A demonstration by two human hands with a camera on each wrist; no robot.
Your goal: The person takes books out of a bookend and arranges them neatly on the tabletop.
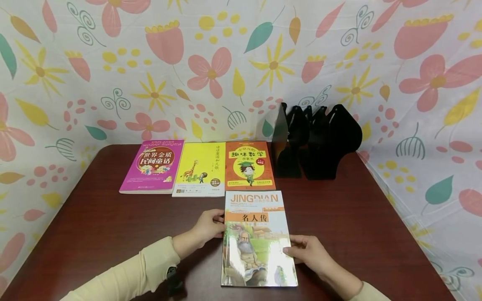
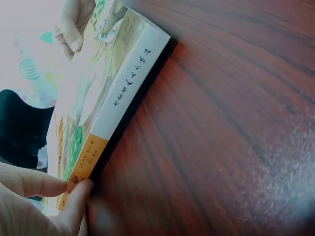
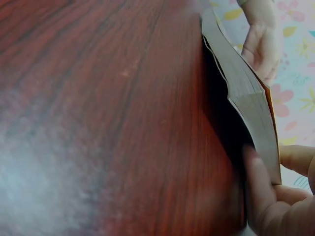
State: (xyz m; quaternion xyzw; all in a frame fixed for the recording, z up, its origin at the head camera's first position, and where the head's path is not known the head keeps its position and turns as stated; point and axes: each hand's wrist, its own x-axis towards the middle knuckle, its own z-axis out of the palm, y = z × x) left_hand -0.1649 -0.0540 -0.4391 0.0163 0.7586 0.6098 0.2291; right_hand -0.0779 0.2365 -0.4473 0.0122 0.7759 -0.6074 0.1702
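Observation:
A paperback book [image 1: 260, 242] with a bearded old man on its glossy cover lies between my hands, cover up, near the front of the table. My left hand [image 1: 205, 230] holds it by the spine [image 2: 130, 78], thumb and finger at the orange part in the left wrist view. On the opposite side my right hand [image 1: 310, 253] pinches the page edge, thumb on the cover and fingers underneath. A dark gap shows beneath the pages [image 3: 241, 93] in the right wrist view, the near side raised off the wood.
Behind it lie a purple book [image 1: 152, 167], a yellow book [image 1: 199, 167] and an orange book [image 1: 250, 165] in a row. Black bookends [image 1: 320, 146] stand at the back right of the brown table [image 1: 361, 225]. A flower-patterned cloth [image 1: 211, 104] hangs behind.

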